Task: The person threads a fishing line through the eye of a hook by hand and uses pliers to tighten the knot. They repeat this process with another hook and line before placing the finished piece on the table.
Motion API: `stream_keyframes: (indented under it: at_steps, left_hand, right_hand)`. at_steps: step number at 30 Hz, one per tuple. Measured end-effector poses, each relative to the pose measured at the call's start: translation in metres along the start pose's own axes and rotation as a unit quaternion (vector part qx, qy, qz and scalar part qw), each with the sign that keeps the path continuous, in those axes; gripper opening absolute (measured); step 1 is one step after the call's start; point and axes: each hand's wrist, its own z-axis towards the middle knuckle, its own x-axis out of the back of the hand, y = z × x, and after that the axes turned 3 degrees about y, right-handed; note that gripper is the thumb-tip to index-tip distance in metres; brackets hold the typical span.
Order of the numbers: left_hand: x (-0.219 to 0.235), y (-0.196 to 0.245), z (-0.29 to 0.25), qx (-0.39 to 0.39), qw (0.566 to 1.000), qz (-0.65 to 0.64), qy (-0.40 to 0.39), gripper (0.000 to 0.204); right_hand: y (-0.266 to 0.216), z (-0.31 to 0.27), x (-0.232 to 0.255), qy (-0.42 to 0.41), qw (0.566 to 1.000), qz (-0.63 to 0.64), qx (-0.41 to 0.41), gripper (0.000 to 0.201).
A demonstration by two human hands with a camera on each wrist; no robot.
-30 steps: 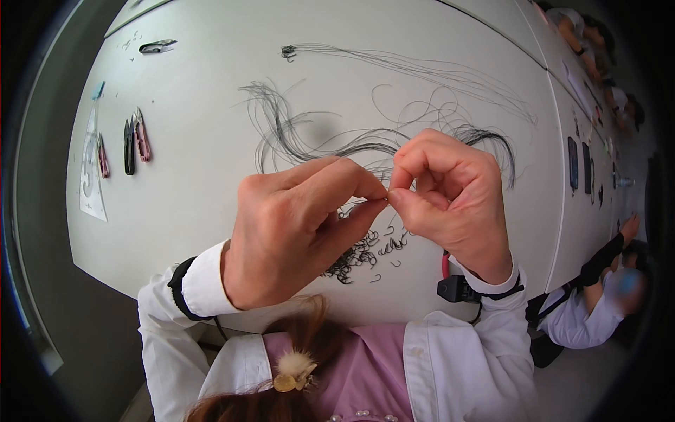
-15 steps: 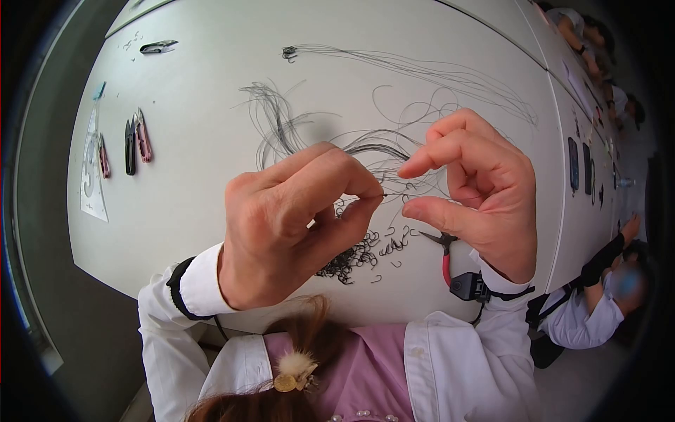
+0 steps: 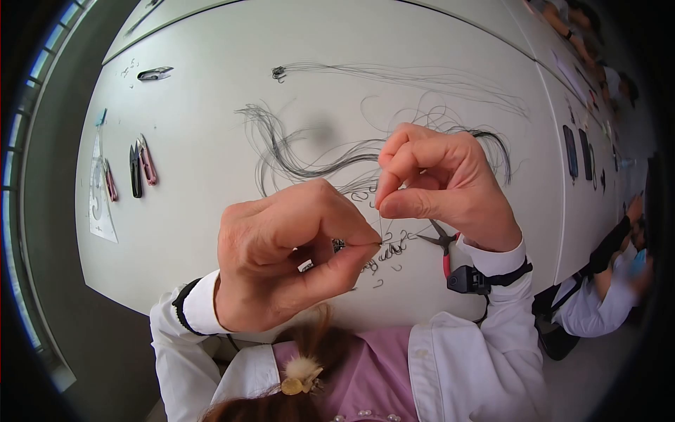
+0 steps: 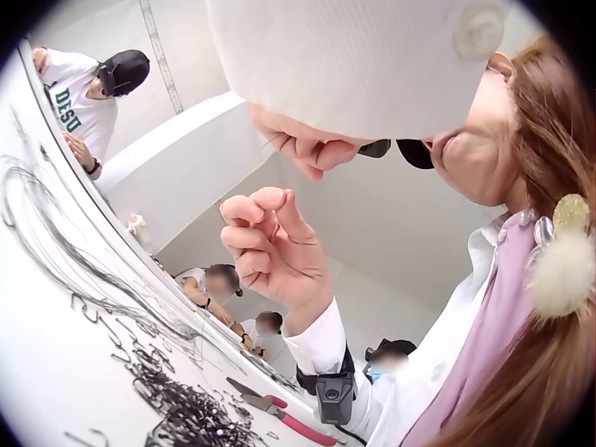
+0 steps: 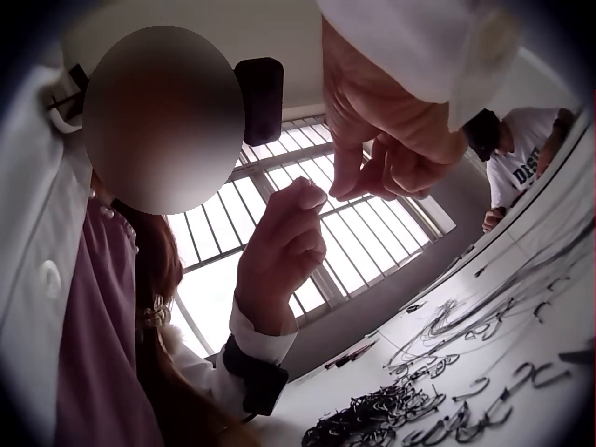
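Note:
My left hand (image 3: 288,257) pinches a tiny dark piece between thumb and forefinger; it looks like the end of a fish hook (image 3: 381,243), the rest hidden by the fingers. Just above and to the right, my right hand (image 3: 453,179) has thumb and forefinger together on a thin fishing line (image 3: 381,226) that runs down to the left fingertips. Loose black fish hooks (image 3: 395,250) lie under the hands, and their dark pile (image 5: 372,414) shows in the right wrist view. Behind the hands spreads a bundle of dark lines (image 3: 316,169).
Red-handled pliers (image 3: 444,246) lie by the right wrist. Farther back is a bunch of hooks (image 3: 279,73) tied to long lines. Thread snips (image 3: 136,169), pink snips (image 3: 148,162) and a clear ruler (image 3: 100,204) lie at left. Other people sit along the tables at right.
My right fingers parted from the left fingertips and spread, then closed on the line above them. The left hand keeps its pinch. The head view has shifted slightly.

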Motion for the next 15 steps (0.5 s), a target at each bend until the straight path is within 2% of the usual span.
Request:
stream_keyframes:
  at_steps: [1, 2, 3, 5, 6, 7, 8, 9, 10, 11, 13, 14, 15]
  left_hand:
    - [0.000, -0.001, -0.001, -0.002, 1.000, 0.002, -0.002, 0.010]
    - [-0.001, -0.002, -0.002, -0.015, 0.999, 0.007, 0.034, 0.010]
    - [0.000, -0.002, -0.003, -0.029, 0.997, 0.014, 0.072, 0.010]
    - [0.001, -0.003, -0.003, -0.031, 0.994, 0.048, 0.091, 0.011]
    - [0.000, -0.006, -0.003, -0.049, 0.989, 0.079, 0.118, 0.012]
    - [-0.001, -0.008, -0.003, -0.066, 0.981, 0.110, 0.145, 0.013]
    - [-0.001, -0.008, -0.002, -0.065, 0.981, 0.111, 0.148, 0.013]
    - [-0.002, -0.008, -0.001, -0.085, 0.971, 0.164, 0.151, 0.015]
    - [-0.003, -0.008, -0.001, -0.104, 0.959, 0.216, 0.154, 0.017]
    - [-0.003, -0.009, 0.000, -0.102, 0.959, 0.216, 0.155, 0.017]
    - [-0.003, -0.010, 0.001, -0.149, 0.936, 0.282, 0.151, 0.020]
    - [-0.002, -0.010, 0.001, -0.148, 0.936, 0.282, 0.150, 0.020]
    - [-0.002, -0.010, 0.001, -0.147, 0.937, 0.287, 0.133, 0.021]
  right_hand:
    - [0.003, 0.001, -0.003, -0.021, 0.998, 0.050, -0.025, 0.007]
    - [0.005, 0.002, -0.009, -0.025, 0.994, 0.100, -0.025, 0.008]
    - [0.008, 0.001, -0.013, -0.026, 0.995, 0.099, -0.021, 0.008]
    - [0.012, -0.001, -0.019, -0.018, 0.991, 0.123, -0.044, 0.007]
    - [0.013, -0.003, -0.020, -0.015, 0.998, 0.060, -0.018, 0.008]
    - [0.008, -0.005, -0.023, -0.019, 0.998, 0.059, -0.017, 0.008]
    - [0.000, -0.009, -0.026, 0.006, 0.999, -0.033, 0.027, 0.009]
    - [-0.004, -0.010, -0.028, 0.031, 0.989, -0.124, 0.070, 0.010]
    - [-0.003, -0.010, -0.029, 0.054, 0.963, -0.198, 0.173, 0.014]
    - [-0.006, -0.012, -0.031, 0.053, 0.964, -0.197, 0.172, 0.014]
    - [-0.017, -0.018, -0.034, 0.095, 0.893, -0.341, 0.276, 0.017]
    - [-0.018, -0.017, -0.034, 0.105, 0.864, -0.358, 0.339, 0.021]
    - [-0.018, -0.019, -0.033, 0.107, 0.865, -0.357, 0.337, 0.021]
